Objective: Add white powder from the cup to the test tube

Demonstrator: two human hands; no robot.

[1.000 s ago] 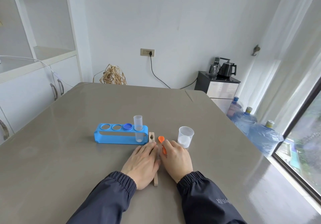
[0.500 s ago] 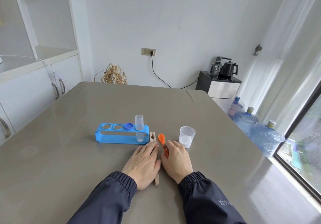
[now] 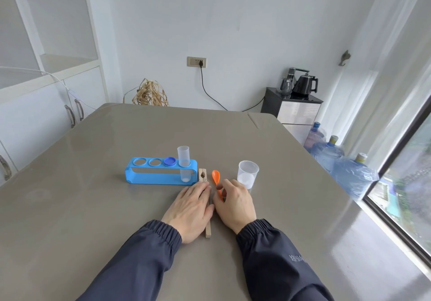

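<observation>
A clear test tube point(image 3: 184, 165) stands upright in the rightmost hole of a blue rack point(image 3: 161, 176), with a little white at its bottom. To its right a clear cup point(image 3: 247, 176) holds white powder. Between them lies a small orange spoon point(image 3: 216, 177). My right hand point(image 3: 234, 204) has its thumb and forefinger closed on the spoon's handle, whose bowl points away from me. My left hand point(image 3: 191, 208) lies flat, fingers apart, over a wooden test tube clamp point(image 3: 203, 176) on the table.
A blue cap point(image 3: 169, 161) sits on the rack's third hole. The grey table point(image 3: 93, 207) ends at its right edge near large water bottles point(image 3: 349, 174) and a window. A black cabinet with kettles point(image 3: 300, 86) stands behind.
My right hand's fingers have curled in and pinched the spoon's handle; before they lay flatter over it. The left hand has stayed put.
</observation>
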